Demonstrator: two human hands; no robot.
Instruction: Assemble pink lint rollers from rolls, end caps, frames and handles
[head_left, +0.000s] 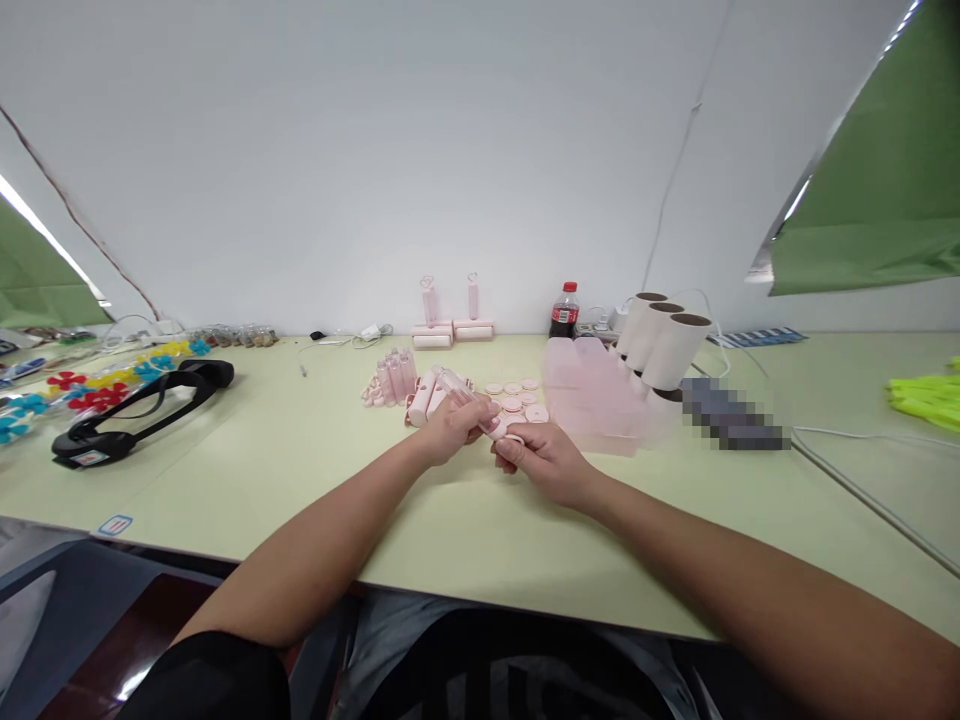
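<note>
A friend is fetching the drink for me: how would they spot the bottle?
Follow the pale green table back to the white wall. There, left of three white rolls, stands the bottle. Its red cap and dark drink set it apart from those plain rolls.

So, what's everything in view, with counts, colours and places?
Held piece: count unclear, pink-white, centre
Tubes: several, pink, left of centre
Small rolls: several, white, right of tubes
Discs: several, pink-white, beyond held piece
Translucent pieces: several, pink, right of discs
Large rolls: three, white, right
Wall: one, white, back
Roller tools: two, pink-white, by wall
Bottle: one, dark and red, by wall
Head strap: one, black, left
Flower shapes: several, mixed colours, far left
Blinds: two, green, both sides
Soft item: one, lime, right edge
Table: one, pale green, below
Left hand: one, bare, centre
Right hand: one, bare, centre
</note>
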